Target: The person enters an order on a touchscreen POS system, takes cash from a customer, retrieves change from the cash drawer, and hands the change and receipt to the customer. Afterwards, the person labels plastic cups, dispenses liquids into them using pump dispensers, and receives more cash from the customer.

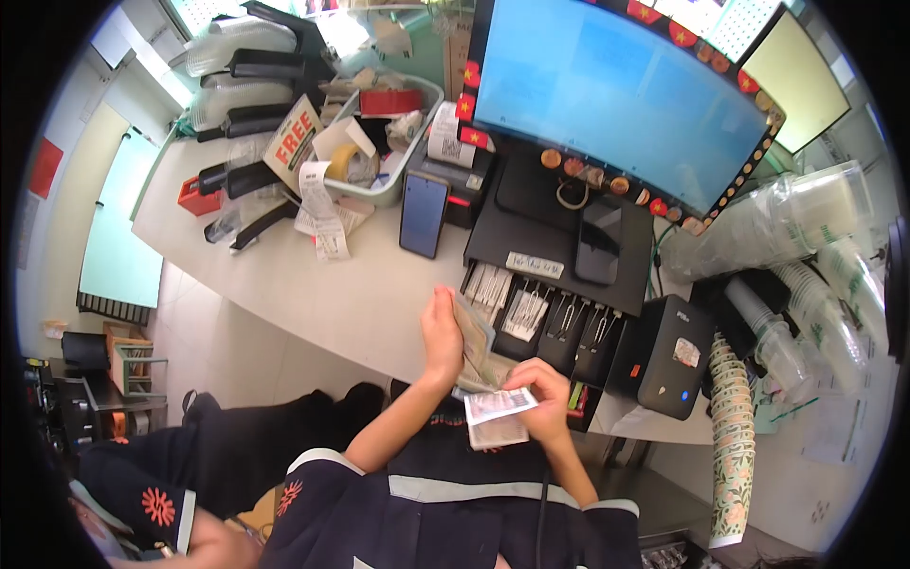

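Paper notes (482,365) in L grip (443,339), pale slips (499,431) pinched in R grip (544,396), prob. to keep both apart.

Bench (351,294): open stretch left of pulled-out drawer (559,355); phone (424,216) standing behind; black box (670,356) obstructing drawer's right side.

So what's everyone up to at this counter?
Someone at the counter is handling what look like banknotes. The left hand holds a stack, and the right hand pinches some loose notes close by. Just beyond the hands, a black drawer stands open, with wire clips and papers in its compartments. A monitor is lit above it. Another person is at the left.
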Available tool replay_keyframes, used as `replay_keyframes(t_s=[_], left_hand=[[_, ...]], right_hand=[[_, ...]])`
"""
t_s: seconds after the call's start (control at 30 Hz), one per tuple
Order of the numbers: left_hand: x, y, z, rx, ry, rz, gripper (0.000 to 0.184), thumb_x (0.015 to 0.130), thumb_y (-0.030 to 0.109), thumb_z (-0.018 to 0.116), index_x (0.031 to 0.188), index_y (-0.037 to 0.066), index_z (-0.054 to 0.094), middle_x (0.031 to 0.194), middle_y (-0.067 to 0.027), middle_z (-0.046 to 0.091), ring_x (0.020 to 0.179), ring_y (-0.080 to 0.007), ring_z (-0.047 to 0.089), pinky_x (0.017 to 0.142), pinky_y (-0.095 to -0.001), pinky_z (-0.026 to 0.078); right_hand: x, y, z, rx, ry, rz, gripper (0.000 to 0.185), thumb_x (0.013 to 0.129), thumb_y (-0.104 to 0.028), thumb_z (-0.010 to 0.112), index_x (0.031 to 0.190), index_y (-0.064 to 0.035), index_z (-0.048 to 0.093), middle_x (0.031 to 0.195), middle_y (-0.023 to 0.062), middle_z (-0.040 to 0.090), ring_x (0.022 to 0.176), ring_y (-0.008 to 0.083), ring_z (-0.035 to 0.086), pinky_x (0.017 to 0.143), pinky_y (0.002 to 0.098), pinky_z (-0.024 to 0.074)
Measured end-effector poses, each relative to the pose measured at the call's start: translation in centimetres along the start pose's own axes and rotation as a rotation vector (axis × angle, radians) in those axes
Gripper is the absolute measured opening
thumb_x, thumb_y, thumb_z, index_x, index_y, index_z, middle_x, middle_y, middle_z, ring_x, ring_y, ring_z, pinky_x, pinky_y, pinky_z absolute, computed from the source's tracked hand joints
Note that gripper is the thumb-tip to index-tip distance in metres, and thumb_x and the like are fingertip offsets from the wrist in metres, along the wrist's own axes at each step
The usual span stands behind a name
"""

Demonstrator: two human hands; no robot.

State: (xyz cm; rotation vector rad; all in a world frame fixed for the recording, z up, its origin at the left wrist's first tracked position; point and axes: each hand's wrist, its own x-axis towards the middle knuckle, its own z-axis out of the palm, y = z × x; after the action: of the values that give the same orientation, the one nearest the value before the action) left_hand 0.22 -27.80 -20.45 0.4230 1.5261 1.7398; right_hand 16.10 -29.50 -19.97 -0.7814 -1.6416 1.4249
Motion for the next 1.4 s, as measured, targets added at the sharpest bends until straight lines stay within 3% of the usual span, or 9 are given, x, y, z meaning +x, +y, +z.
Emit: replay_keyframes(t_s=[0.13, 0.23, 0.33, 0.43, 0.53, 0.63, 0.77, 0.87, 1.4], left_hand=[[-1.5, -2.2, 0.1, -0.019, -0.116, -0.061, 0.033, 0.096, 0.031, 0.035, 0.077, 0.007, 0.049, 0.068, 0.0034, 0.043, 0.064, -0.0052, 0.039, 0.058, -0.0217, 0.035], [-1.7, -1.9, 0.6, 0.051, -0.181, 0.105, 0.031, 0.096, 0.029, 0.035, 0.079, 0.008, 0.049, 0.067, 0.0030, 0.043, 0.062, -0.0046, 0.038, 0.055, -0.0212, 0.034], [3.0, -2.0, 0.1, -0.174, -0.351, 0.031, 0.026, 0.096, 0.025, 0.036, 0.082, 0.008, 0.050, 0.067, 0.0029, 0.044, 0.058, -0.0038, 0.037, 0.052, -0.0207, 0.033], [12.7, 1.7, 2.0, 0.035, -0.177, 0.511, 0.006, 0.088, 0.008, 0.048, 0.089, 0.004, 0.051, 0.079, -0.0011, 0.051, 0.070, -0.0088, 0.048, 0.063, -0.0219, 0.041], [24.3, 2.6, 2.9, 0.314, -0.038, 0.667, 0.029, 0.080, 0.012, 0.057, 0.106, 0.000, 0.049, 0.096, -0.0136, 0.058, 0.089, -0.0223, 0.057, 0.079, -0.0323, 0.044], [29.6, 3.6, 4.2, 0.599, -0.065, 0.468, 0.047, 0.075, 0.021, 0.064, 0.114, -0.001, 0.050, 0.105, -0.0168, 0.060, 0.095, -0.0225, 0.059, 0.083, -0.0309, 0.044], [29.0, 5.2, 4.2, 0.540, -0.677, 0.293, 0.028, 0.076, 0.017, 0.067, 0.097, -0.002, 0.063, 0.091, -0.0110, 0.066, 0.084, -0.0167, 0.062, 0.078, -0.0278, 0.046], [27.7, 5.7, 4.3, -0.141, -0.681, 0.283, 0.023, 0.081, 0.013, 0.063, 0.100, -0.001, 0.062, 0.094, -0.0087, 0.065, 0.086, -0.0138, 0.061, 0.076, -0.0270, 0.047], [14.8, 19.8, -5.9, -0.152, -0.836, 0.953, 0.082, 0.074, -0.001, 0.064, 0.135, 0.004, 0.010, 0.127, -0.0155, 0.039, 0.107, -0.0210, 0.052, 0.086, -0.0327, 0.045]], right_hand=[[1.0, -0.2, 1.3, -0.430, 0.308, -0.107, 0.019, 0.064, -0.003, 0.069, 0.071, -0.0029, 0.051, 0.086, 0.0105, 0.062, 0.084, 0.0200, 0.059, 0.073, 0.0297, 0.0455], [-0.1, 1.2, 1.1, -0.101, 0.354, 0.274, 0.016, 0.072, -0.001, 0.067, 0.082, -0.0004, 0.055, 0.088, 0.0093, 0.064, 0.081, 0.0136, 0.060, 0.071, 0.0252, 0.0466], [0.3, 1.1, 1.9, 0.088, 0.521, 0.214, 0.020, 0.077, 0.004, 0.061, 0.095, 0.0023, 0.054, 0.086, 0.0075, 0.064, 0.071, 0.0080, 0.058, 0.066, 0.0179, 0.0440], [-0.9, 1.7, 0.8, 0.013, 0.571, 0.231, 0.022, 0.075, 0.002, 0.065, 0.096, 0.0025, 0.058, 0.076, 0.0019, 0.062, 0.066, 0.0044, 0.055, 0.059, 0.0176, 0.0418], [-2.3, 2.3, 0.7, -0.017, 0.669, 0.217, 0.020, 0.074, -0.001, 0.067, 0.093, 0.0008, 0.060, 0.070, -0.0020, 0.059, 0.059, 0.0019, 0.051, 0.052, 0.0164, 0.0385], [-3.4, 2.8, 1.4, -0.034, 0.750, 0.262, 0.019, 0.072, -0.001, 0.068, 0.089, 0.0008, 0.059, 0.075, 0.0021, 0.060, 0.064, 0.0067, 0.053, 0.058, 0.0198, 0.0403], [-3.7, 2.3, 2.8, 0.053, 0.831, 0.289, 0.025, 0.072, 0.003, 0.065, 0.096, 0.0035, 0.058, 0.087, 0.0085, 0.064, 0.076, 0.0128, 0.060, 0.070, 0.0239, 0.0452], [-3.2, 1.9, 3.8, 0.035, 0.892, 0.215, 0.015, 0.070, -0.001, 0.070, 0.078, -0.0017, 0.058, 0.068, 0.0004, 0.059, 0.057, 0.0040, 0.051, 0.050, 0.0172, 0.0382], [10.8, -8.7, 6.4, 0.194, 0.377, -0.197, 0.029, 0.076, 0.004, 0.060, 0.104, 0.0050, 0.056, 0.093, 0.0096, 0.063, 0.083, 0.0142, 0.060, 0.074, 0.0252, 0.0474]])
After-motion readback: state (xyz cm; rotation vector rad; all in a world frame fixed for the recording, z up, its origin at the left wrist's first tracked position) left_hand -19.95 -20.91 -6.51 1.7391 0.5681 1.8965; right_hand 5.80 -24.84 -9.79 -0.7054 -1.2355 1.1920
